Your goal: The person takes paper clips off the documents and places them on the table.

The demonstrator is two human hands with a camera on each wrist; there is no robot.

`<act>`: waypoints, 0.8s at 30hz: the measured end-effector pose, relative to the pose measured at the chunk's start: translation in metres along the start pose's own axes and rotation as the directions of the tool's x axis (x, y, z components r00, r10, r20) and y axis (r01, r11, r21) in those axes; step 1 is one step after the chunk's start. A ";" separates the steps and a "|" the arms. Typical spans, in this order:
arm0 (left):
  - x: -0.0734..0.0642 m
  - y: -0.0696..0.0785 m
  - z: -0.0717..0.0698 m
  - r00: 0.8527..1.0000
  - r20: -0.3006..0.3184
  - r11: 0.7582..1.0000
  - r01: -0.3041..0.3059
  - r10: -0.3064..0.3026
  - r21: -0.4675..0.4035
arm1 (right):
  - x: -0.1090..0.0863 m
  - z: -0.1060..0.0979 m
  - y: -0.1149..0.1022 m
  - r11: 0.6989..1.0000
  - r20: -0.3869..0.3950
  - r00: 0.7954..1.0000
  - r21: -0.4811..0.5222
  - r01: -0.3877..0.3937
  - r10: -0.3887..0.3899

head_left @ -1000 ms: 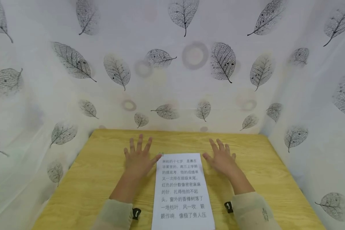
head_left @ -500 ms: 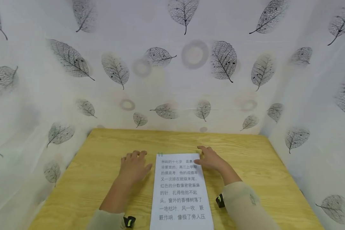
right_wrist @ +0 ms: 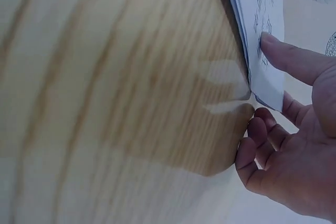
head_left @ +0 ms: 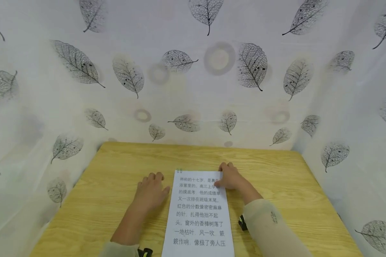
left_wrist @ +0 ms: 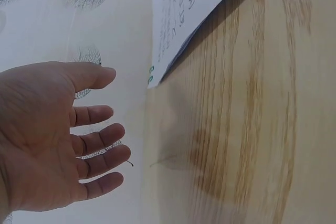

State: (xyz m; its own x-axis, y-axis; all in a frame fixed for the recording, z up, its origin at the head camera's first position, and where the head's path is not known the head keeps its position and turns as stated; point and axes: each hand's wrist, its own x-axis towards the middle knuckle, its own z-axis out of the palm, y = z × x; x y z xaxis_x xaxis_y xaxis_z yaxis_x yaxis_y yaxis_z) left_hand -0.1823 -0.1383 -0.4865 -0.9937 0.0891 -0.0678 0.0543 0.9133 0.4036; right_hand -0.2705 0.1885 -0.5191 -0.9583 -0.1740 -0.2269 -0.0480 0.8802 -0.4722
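A stack of white paper sheets, its top page printed with Chinese characters, lies on the wooden table. Its far right corner is in my right hand. In the right wrist view the thumb of the right hand rests on the printed page, and the index finger goes behind the corner; the other fingers are curled by the table. My left hand is to the left of the stack, apart from it. The left wrist view shows the left hand holding nothing, fingers loosely bent. Green paper clips are at the far left corner.
The wooden table has its far edge against a white curtain printed with leaves, which also hangs along both sides. Black straps show at the wrists beside the light sleeves.
Both hands were spread flat on either side of the stack. The right hand has moved inward and taken hold of the far right corner. The left hand has drawn back nearer, its fingers now bent.
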 end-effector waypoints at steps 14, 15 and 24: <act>0.006 0.012 0.007 1.000 0.009 0.998 -0.012 0.012 -0.069 | -0.014 -0.007 0.004 0.947 0.013 0.998 0.316 -0.064 0.064; 0.007 0.012 0.008 1.000 0.011 0.997 -0.011 0.011 -0.079 | -0.014 -0.006 0.005 0.937 0.014 0.998 0.344 -0.067 0.066; 0.035 0.010 0.011 0.999 0.027 0.981 -0.015 0.021 -0.196 | -0.014 -0.003 0.013 0.834 0.059 0.997 0.546 -0.081 0.058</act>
State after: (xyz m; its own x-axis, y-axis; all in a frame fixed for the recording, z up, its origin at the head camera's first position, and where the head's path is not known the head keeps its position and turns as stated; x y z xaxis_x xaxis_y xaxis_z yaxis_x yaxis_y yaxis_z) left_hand -0.2151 -0.1220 -0.4951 -0.9893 0.1187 -0.0844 0.0489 0.8166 0.5752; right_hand -0.2584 0.2034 -0.5195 -0.9412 -0.1481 -0.3035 0.1911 0.5072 -0.8404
